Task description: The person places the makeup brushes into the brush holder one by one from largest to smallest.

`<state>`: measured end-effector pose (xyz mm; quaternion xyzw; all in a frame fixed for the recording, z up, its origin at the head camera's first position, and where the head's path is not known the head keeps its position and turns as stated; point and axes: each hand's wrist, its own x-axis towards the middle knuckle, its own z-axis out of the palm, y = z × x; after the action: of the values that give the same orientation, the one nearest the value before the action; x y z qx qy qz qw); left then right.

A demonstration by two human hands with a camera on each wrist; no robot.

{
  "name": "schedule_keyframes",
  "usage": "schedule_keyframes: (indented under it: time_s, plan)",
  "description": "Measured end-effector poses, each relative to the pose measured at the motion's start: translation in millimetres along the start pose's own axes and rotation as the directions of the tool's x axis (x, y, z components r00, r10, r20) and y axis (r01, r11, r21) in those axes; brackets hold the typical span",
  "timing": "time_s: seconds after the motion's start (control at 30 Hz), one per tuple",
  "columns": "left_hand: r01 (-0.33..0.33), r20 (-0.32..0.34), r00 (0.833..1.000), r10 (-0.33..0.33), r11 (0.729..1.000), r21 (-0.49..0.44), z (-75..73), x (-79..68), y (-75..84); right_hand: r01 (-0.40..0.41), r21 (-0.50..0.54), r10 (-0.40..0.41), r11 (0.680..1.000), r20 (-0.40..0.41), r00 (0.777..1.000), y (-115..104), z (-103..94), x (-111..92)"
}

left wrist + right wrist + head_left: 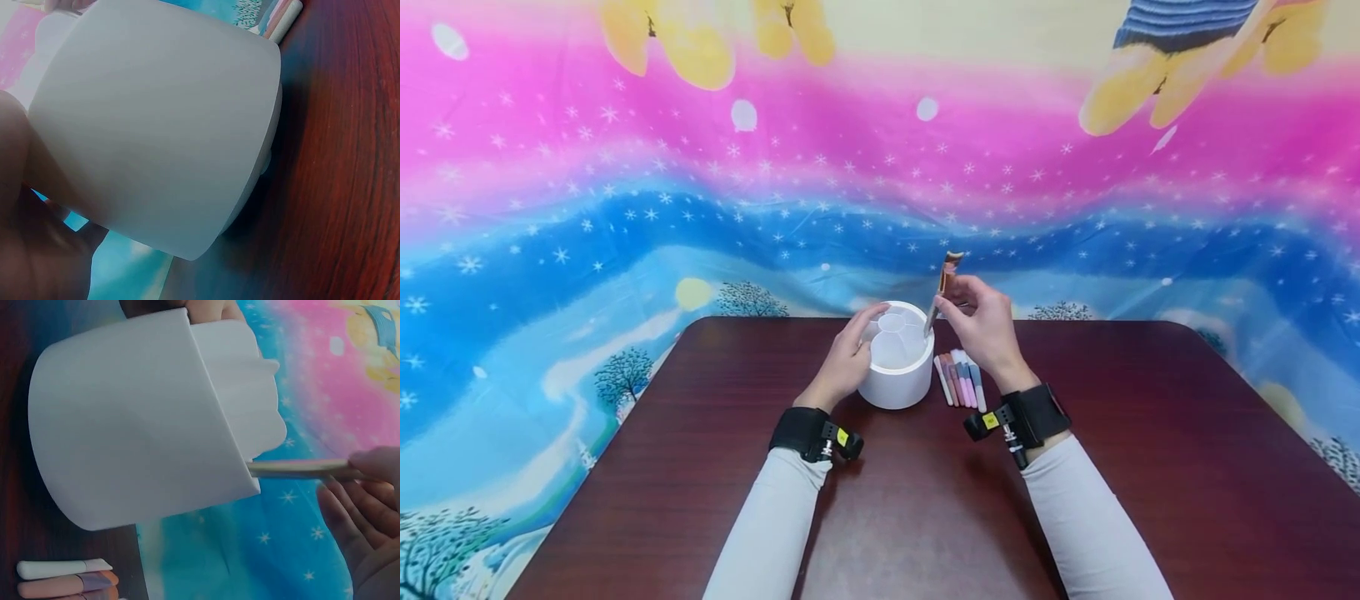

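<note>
A white round organizer point(895, 388) with clear inner dividers stands upright on the table. My left hand point(845, 363) grips its left side at the rim, and some of those fingers are hidden behind the wall in the left wrist view. Above the right side of the rim, my right hand point(990, 332) pinches a slim gold-brown and silvery tool point(294, 469) between thumb and fingers. The tool slants, its lower end down inside the rim and its curved end upward. Its exact kind is unclear.
Several makeup brushes point(961, 385) with white, brown, pink and grey-blue handles lie side by side, just right of the organizer. The dark wooden table point(895, 517) ends at a printed backdrop point(820, 192) behind. Black camera straps point(797, 432) circle both wrists.
</note>
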<state>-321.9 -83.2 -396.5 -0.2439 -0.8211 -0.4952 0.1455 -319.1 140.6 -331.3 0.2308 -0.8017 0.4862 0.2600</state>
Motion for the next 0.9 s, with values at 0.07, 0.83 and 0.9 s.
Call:
schedule_keyframes:
  time_s: [0.07, 0.83, 0.9]
  plan:
    - [-0.004, -0.002, 1.0, 0.004, 1.0, 0.001, 0.6, -0.1, 0.8, -0.008, -0.018, 0.008, 1.0, 0.034, 0.999, 1, -0.2, 0]
    - [0.013, -0.012, 1.0, -0.013, 1.0, -0.025, 2.8, 0.8, -4.6, 0.06, -0.216, -0.018, 0.975, 0.194, 0.981, 4, -14.5, -2]
    - [0.01, -0.013, 1.0, -0.01, 1.0, -0.023, 3.2, 1.3, -4.7, 0.062, -0.213, -0.025, 0.975, 0.176, 0.984, 4, -20.2, -1]
